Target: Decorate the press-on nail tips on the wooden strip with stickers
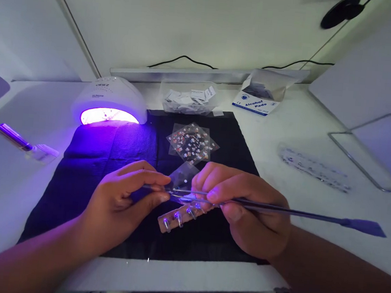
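Observation:
My left hand is pinched at the middle of the black cloth, with the thumb and forefinger closed on a small thin piece too small to make out. My right hand grips a long thin metal tool, its flat end pointing right and its tips reaching to my left fingertips. Just below the tips lies a pinkish strip bearing several shiny nail-like pieces. Behind the fingers is a clear sheet. Farther back, overlapping clear sheets with small printed figures rest on the black cloth.
A white lamp glows purple at the back left. Behind the cloth stand a clear box of packets and an open alcohol pads box. A brush is left, a clear strip and wire stand right.

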Action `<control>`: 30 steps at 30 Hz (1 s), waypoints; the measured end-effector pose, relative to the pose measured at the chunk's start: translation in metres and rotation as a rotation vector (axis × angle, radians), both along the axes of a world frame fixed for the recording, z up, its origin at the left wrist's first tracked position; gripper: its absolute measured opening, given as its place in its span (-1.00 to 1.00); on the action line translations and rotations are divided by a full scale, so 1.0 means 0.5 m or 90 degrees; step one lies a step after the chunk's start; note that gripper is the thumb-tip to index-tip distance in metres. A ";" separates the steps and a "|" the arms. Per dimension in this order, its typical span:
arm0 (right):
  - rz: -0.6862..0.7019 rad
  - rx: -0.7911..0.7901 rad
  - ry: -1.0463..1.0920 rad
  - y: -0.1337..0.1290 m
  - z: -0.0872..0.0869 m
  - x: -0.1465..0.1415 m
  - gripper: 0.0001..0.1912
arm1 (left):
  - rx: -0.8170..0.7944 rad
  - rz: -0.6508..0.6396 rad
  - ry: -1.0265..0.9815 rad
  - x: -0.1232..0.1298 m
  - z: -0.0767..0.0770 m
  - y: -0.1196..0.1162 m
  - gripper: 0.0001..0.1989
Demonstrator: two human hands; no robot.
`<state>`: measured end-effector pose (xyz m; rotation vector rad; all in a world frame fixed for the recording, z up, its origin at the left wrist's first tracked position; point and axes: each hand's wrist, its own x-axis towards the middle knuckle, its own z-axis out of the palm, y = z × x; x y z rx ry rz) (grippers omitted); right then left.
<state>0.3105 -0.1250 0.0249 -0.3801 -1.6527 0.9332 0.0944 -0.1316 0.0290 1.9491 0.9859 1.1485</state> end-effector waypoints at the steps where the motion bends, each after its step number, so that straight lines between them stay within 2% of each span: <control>1: 0.000 -0.001 -0.002 0.001 0.000 0.001 -0.85 | 0.006 -0.004 0.002 0.000 0.000 0.000 -0.87; 17: 0.030 -0.019 0.007 0.003 0.002 0.002 -0.83 | 0.066 -0.026 0.014 -0.004 0.003 0.000 -0.92; 30: 0.045 -0.048 0.047 -0.001 -0.003 0.002 -0.84 | 0.045 -0.041 -0.006 -0.005 0.010 -0.002 -0.91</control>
